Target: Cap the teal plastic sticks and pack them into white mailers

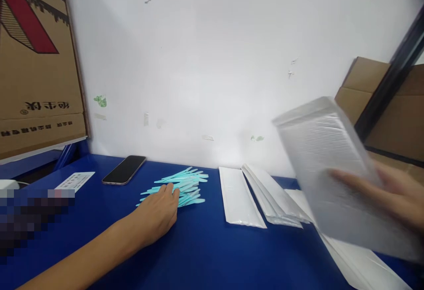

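My left hand (159, 212) rests on a loose pile of slim teal plastic sticks (190, 177), shaped like small eyebrow razors. Its fingers are bent and close together, with the fingertips down among the sticks. Raised at the right, my right hand (384, 188) grips a white padded mailer envelope (326, 166) by its side, thumb across the front. Motion blurs both that hand and the envelope. Below and left of it, several more mailers (274, 195) lie fanned on the blue table, and a single mailer (240, 197) lies apart, nearer the pile.
A black phone (124, 171) and a printed white card (76, 180) lie on the blue table (205, 254) at the left. A large cardboard box (39, 73) stands far left. White wall behind; at the right, another carton (361, 87) beside a dark post (391, 78).
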`<state>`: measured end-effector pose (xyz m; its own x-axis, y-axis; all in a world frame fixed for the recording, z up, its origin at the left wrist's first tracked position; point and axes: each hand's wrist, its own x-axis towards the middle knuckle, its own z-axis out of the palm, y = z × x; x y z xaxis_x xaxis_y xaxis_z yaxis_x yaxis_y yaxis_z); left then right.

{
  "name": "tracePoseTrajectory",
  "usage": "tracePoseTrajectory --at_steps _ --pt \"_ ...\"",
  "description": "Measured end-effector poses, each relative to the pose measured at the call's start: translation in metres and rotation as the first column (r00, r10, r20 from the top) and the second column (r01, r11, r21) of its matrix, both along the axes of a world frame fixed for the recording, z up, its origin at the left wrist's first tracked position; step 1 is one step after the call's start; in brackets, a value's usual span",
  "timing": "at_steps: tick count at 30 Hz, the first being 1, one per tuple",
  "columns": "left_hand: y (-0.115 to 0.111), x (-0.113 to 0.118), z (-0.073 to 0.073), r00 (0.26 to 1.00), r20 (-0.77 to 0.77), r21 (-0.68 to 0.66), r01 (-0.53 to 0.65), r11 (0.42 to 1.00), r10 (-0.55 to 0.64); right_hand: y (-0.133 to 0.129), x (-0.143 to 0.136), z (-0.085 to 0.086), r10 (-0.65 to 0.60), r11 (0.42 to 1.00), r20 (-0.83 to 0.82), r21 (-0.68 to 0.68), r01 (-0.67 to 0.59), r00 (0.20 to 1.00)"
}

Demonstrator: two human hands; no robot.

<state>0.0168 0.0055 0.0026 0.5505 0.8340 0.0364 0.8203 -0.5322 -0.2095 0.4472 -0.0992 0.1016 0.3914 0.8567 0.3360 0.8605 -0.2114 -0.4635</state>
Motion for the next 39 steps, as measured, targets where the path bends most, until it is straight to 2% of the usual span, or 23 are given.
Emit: tracePoseTrajectory --at_steps 1,2,4,7,9,11,14,16,17,19,20,21,23,24,26,30,32,34,37,39 --pt "-0.002 -0.001 0.001 1.0 0.014 -0.017 0.003 1.0 -0.003 0.005 -0.031 0.002 0.072 0.996 -0.21 -0.03 -0.08 0.975" --pt "-0.004 -0.003 0.002 0.999 0.033 -0.042 0.004 0.999 -0.003 0.012 -0.06 0.001 0.152 0.983 -0.326 -0.053 -0.178 0.933" --pt "-0.008 -0.005 0.003 0.997 0.072 -0.099 0.006 0.995 0.001 0.029 -0.107 -0.012 0.313 0.936 -0.368 -0.037 -0.35 0.876" --pt "-0.013 -0.007 0.0 0.995 0.095 -0.109 0.012 0.994 -0.002 0.054 -0.145 -0.048 0.5 0.864 -0.187 0.034 -0.503 0.846" --pt "-0.013 -0.007 -0.003 0.997 0.071 -0.096 0.021 0.995 -0.014 0.064 -0.154 -0.072 0.496 0.868 -0.038 0.039 -0.495 0.867" --pt "-0.013 -0.006 -0.006 0.999 0.038 -0.108 0.035 0.994 -0.031 0.069 -0.154 -0.089 0.442 0.891 0.113 0.059 -0.45 0.89" --pt "-0.01 -0.004 -0.002 0.996 0.089 -0.131 0.01 0.991 0.002 0.067 -0.153 -0.097 0.38 0.882 0.326 0.154 -0.445 0.866" --pt "-0.008 -0.002 0.006 0.966 0.249 -0.151 -0.026 0.988 0.064 0.063 -0.155 -0.095 0.364 0.853 0.394 0.222 -0.472 0.844" --pt "-0.008 -0.001 0.01 0.925 0.365 -0.19 -0.036 0.981 0.105 0.061 -0.157 -0.093 0.371 0.834 0.4 0.254 -0.49 0.838" --pt "-0.007 0.002 0.02 0.769 0.609 -0.357 0.047 0.933 0.194 0.056 -0.162 -0.09 0.415 0.789 0.385 0.298 -0.537 0.824" --pt "-0.008 0.004 0.024 0.665 0.701 -0.466 0.152 0.872 0.258 0.054 -0.165 -0.09 0.446 0.766 0.373 0.311 -0.562 0.814" --pt "-0.01 0.007 0.027 0.562 0.759 -0.551 0.286 0.784 0.329 0.051 -0.168 -0.09 0.477 0.745 0.364 0.315 -0.588 0.8" --pt "-0.015 0.013 0.029 0.398 0.789 -0.614 0.524 0.59 0.467 0.045 -0.174 -0.093 0.543 0.712 0.338 0.3 -0.635 0.769" --pt "-0.018 0.017 0.027 0.342 0.782 -0.609 0.595 0.524 0.52 0.042 -0.176 -0.094 0.576 0.702 0.311 0.288 -0.652 0.756" --pt "-0.026 0.023 0.022 0.273 0.754 -0.599 0.66 0.455 0.597 0.036 -0.18 -0.097 0.644 0.692 0.213 0.248 -0.678 0.735" --pt "-0.039 0.032 0.01 0.277 0.694 -0.623 0.693 0.363 0.664 0.031 -0.186 -0.1 0.714 0.694 -0.047 0.188 -0.695 0.699" --pt "-0.042 0.033 0.008 0.269 0.674 -0.637 0.683 0.357 0.688 0.033 -0.187 -0.099 0.705 0.709 -0.183 0.202 -0.675 0.685" --pt "-0.043 0.034 0.008 0.244 0.665 -0.636 0.681 0.364 0.706 0.036 -0.188 -0.097 0.698 0.711 -0.345 0.229 -0.665 0.628" --pt "-0.043 0.034 0.007 0.216 0.67 -0.624 0.683 0.38 0.71 0.039 -0.188 -0.093 0.698 0.66 -0.58 0.293 -0.691 0.42" --pt "-0.043 0.035 0.006 0.214 0.684 -0.616 0.682 0.395 0.698 0.041 -0.188 -0.092 0.677 0.635 -0.67 0.324 -0.702 0.304"
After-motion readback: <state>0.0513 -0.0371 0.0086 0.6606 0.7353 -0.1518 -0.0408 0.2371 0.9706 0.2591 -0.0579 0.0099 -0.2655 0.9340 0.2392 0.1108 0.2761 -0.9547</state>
